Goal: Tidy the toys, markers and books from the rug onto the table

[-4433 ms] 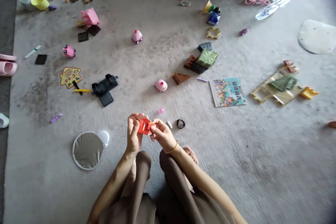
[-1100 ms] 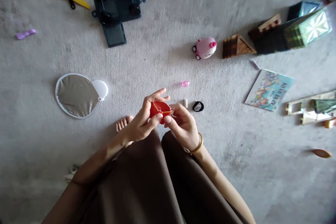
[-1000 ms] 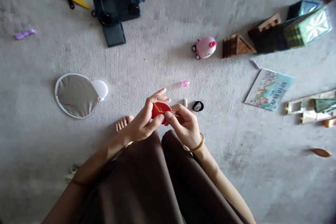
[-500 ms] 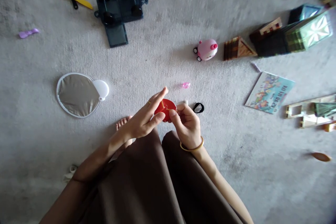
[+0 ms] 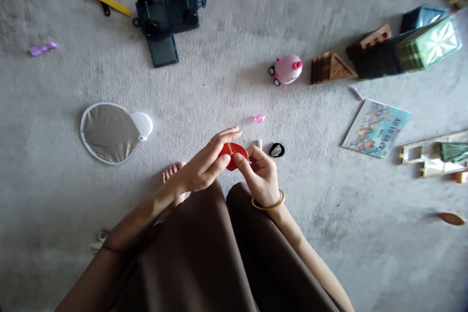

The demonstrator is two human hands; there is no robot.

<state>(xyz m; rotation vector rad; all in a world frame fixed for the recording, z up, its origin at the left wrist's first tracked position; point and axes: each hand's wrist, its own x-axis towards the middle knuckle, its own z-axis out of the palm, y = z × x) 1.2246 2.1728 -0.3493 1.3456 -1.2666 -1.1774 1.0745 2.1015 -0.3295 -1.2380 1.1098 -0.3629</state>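
Observation:
A small red, rounded piece with a thin yellow strand across it (image 5: 239,150) is held between my two hands above my knees. My left hand (image 5: 206,162) grips its left side, thumb on the near face and fingers stretched behind. On the right edge, my right hand (image 5: 261,173) pinches it between thumb and bent forefinger. What exactly the red piece is, I cannot make out. Just beyond the hands lie a pink translucent trinket (image 5: 259,118), a short white stick (image 5: 259,144) and a black ring-shaped item (image 5: 277,150).
On the grey carpet lie a folding round fan (image 5: 109,131), an upturned dark toy wagon (image 5: 170,14), a yellow stick (image 5: 109,2) and a purple piece (image 5: 43,49). To the right are a pink wheeled toy (image 5: 287,69), toy blocks (image 5: 405,48) and a picture booklet (image 5: 376,128).
My left fingers have come down closer over the red piece, and both thumbs now sit nearer each other at its middle. The view has shifted slightly.

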